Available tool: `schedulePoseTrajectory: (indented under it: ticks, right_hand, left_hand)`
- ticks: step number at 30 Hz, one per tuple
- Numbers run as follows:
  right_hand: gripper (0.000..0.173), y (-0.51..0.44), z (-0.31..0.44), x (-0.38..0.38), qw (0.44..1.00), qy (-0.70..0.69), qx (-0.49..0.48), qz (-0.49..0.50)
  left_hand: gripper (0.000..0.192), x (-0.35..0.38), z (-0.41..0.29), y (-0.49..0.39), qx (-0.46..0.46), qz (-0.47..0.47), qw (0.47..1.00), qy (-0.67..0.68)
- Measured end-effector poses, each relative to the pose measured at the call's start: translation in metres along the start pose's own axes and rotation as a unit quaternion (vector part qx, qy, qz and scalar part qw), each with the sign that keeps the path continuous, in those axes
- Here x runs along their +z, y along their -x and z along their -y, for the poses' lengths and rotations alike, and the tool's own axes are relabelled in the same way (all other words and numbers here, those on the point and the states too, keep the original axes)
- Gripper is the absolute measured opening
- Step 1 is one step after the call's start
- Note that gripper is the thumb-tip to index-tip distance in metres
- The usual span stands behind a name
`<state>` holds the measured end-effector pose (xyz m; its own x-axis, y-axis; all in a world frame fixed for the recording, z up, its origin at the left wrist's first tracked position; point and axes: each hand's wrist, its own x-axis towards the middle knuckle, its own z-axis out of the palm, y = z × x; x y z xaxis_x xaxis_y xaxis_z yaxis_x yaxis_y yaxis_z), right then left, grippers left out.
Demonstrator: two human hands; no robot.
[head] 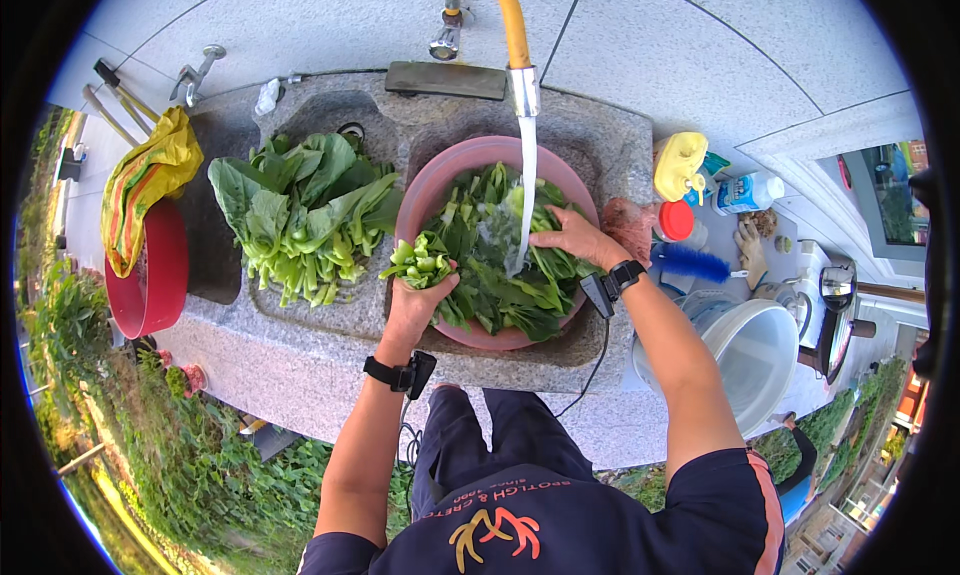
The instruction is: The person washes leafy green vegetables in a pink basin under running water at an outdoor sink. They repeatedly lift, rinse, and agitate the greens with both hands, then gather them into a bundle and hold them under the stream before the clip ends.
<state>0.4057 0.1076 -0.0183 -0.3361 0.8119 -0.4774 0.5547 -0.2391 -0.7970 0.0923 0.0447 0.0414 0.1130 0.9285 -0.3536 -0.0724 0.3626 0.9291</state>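
Observation:
My left hand (pixel 421 299) is closed around a small bunch of leafy greens (pixel 422 262) at the left rim of a pink plastic basin (pixel 421 185). The basin sits in the right bowl of a stone sink and holds water and more leafy greens (pixel 480 275). Over its right side, my right hand (pixel 574 239) touches the greens, fingers spread; whether it grips any is unclear. Water pours from a yellow hose faucet (pixel 523 91) between my hands. A large pile of leafy greens (pixel 307 215) lies on the sink's ribbed left part, stems towards me.
At left, a yellow plastic bag (pixel 146 192) hangs over a red basin (pixel 166 275). Bottles, a red-lidded jar (pixel 675 221), a blue brush (pixel 690 263) and a white bucket (pixel 757 357) stand or lie at right. Another person's arm (pixel 802 451) shows at lower right.

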Motion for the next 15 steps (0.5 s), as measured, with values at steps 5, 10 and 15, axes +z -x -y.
schedulePoseTrajectory:
  ticks: [5,10,15]
  right_hand:
    - [0.072,0.009,-0.001,0.003,0.915,0.360,0.111,-0.144]
    - [0.066,-0.004,0.012,0.055,0.942,0.226,0.206,-0.138]
    - [0.065,-0.021,-0.022,0.122,0.950,0.275,0.133,-0.068]
  left_hand:
    - [0.021,0.003,0.002,-0.001,-0.014,0.003,1.000,0.002]
    - [0.021,0.005,0.004,0.000,-0.018,0.008,1.000,0.006]
    - [0.022,0.008,0.003,-0.002,-0.029,0.000,0.999,-0.014]
